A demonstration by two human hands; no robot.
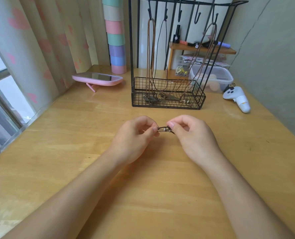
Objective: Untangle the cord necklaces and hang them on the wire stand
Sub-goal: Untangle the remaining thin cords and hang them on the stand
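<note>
A short bunch of dark cord necklace (164, 129) with a small metal piece is stretched between my two hands just above the wooden table (91, 169). My left hand (134, 137) pinches its left end. My right hand (193, 135) pinches its right end, and the rest of the cord is hidden in my fingers. Behind them stands the black wire stand (167, 97) with hooks on its top bar. Three cord necklaces hang from it: a brown one (151, 49) on the left hook, a thin black one (161, 40) beside it, and a brown one (207, 42) on the right hook. Their pendants lie in the basket base.
A pink mirror (97, 78) lies at the back left by a stack of pastel cups (116, 42). A clear plastic box (212, 78) and a white controller (236, 98) sit at the back right. A small wooden shelf (202, 49) stands behind the stand. Curtains and a window line the left.
</note>
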